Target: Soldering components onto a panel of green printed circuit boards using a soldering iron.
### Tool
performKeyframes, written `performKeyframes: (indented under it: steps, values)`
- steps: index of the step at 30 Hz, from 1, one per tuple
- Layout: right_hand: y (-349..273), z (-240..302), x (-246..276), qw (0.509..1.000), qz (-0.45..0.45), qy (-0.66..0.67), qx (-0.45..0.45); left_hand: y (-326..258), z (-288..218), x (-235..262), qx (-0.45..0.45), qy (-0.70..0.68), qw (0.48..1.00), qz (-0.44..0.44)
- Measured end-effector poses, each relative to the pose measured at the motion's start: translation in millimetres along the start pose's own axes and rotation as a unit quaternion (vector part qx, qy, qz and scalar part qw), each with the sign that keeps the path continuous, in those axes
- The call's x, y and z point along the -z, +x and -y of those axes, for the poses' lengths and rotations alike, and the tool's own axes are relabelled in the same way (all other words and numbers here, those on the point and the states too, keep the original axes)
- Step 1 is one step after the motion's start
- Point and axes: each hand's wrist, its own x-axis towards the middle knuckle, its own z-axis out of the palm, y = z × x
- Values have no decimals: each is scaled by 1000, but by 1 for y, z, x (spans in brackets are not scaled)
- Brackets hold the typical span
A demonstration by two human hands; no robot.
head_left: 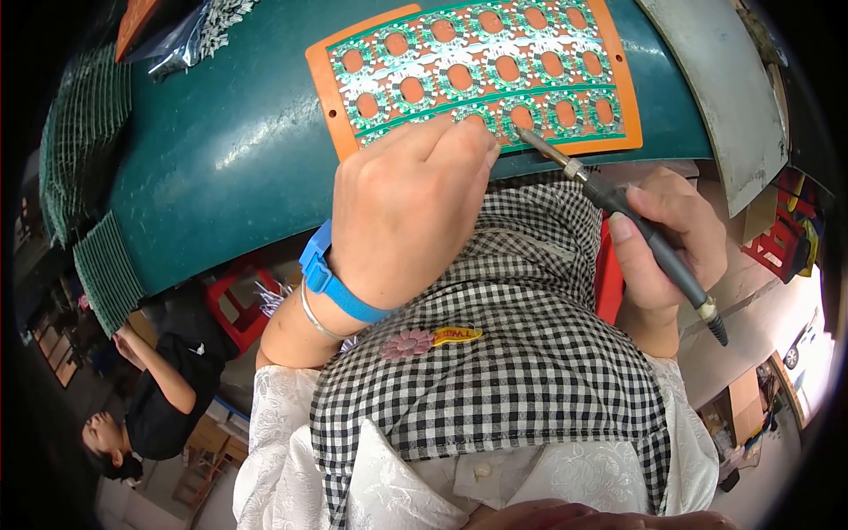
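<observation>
An orange holder (pixel 628 106) lies at the table's near edge, carrying rows of green circuit boards (pixel 481 66) with round openings. My right hand (pixel 669 231) grips a grey soldering iron (pixel 638 215) like a pen, its tip slanting down to the board row closest to me. My left hand (pixel 411 190) is closed in a pinch over that same row, just left of the iron's tip. What its fingertips hold, if anything, is hidden. A blue wrist strap (pixel 340 283) and a thin bangle (pixel 316 311) circle my left wrist.
The green tabletop (pixel 221 150) curves across the scene. Small metallic parts (pixel 225 19) lie by a clear plastic bag (pixel 181 49) at far left. Ribbed green racks (pixel 84 132) line the left edge, with another person (pixel 168 380) beside them. A grey panel (pixel 729 88) stands right.
</observation>
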Motion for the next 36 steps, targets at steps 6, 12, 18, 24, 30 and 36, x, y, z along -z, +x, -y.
performKeyframes:
  steps: [6, 12, 18, 24, 30, 36]
  values:
    - [-8, -2, 11, 995, -71, 64, -33, 1, -5, 6, 19, -90, 994, -58]
    - [-3, -4, 10, 993, -82, 60, -54, 12, -4, -5, -21, -48, 996, -75]
    - [-3, -10, 7, 994, -61, 66, -54, 12, -2, -11, -5, -38, 999, -37]
    - [0, -13, 9, 996, -53, 56, -47, 15, 0, -13, -15, -20, 999, -43]
    - [2, -9, 7, 998, -43, 33, -42, 16, 2, -16, -19, -30, 998, -45]
    - [-3, -4, 14, 995, -74, 58, -41, 13, -3, -7, -44, -2, 999, -22]
